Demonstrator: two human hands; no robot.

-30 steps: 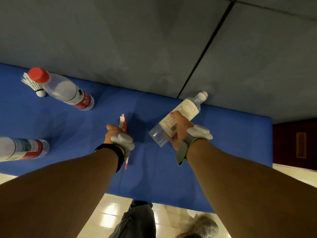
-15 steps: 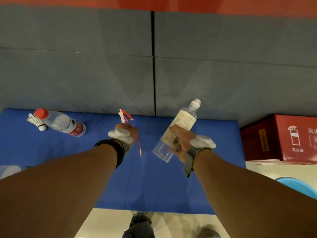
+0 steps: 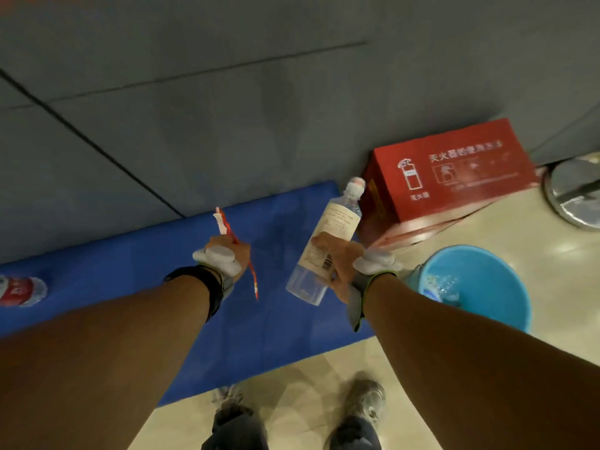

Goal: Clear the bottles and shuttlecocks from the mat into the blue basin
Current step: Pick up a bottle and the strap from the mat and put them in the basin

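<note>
Your right hand point(image 3: 337, 271) has its fingers closed around a clear bottle point(image 3: 324, 248) with a pale label, held tilted over the right edge of the blue mat point(image 3: 276, 336). Your left hand point(image 3: 227, 258) grips a thin red-and-white item point(image 3: 233, 238) (too blurred to name) above the mat. The blue basin point(image 3: 480, 284) stands on the floor just off the mat's right edge, beside a red box point(image 3: 454, 177). Another bottle point(image 3: 19, 291) lies at the mat's left edge.

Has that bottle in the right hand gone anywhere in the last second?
Yes. The bottle, held in the right hand, has travelled rightward along the blue mat, from its middle to its right end, nearing the basin.
</note>
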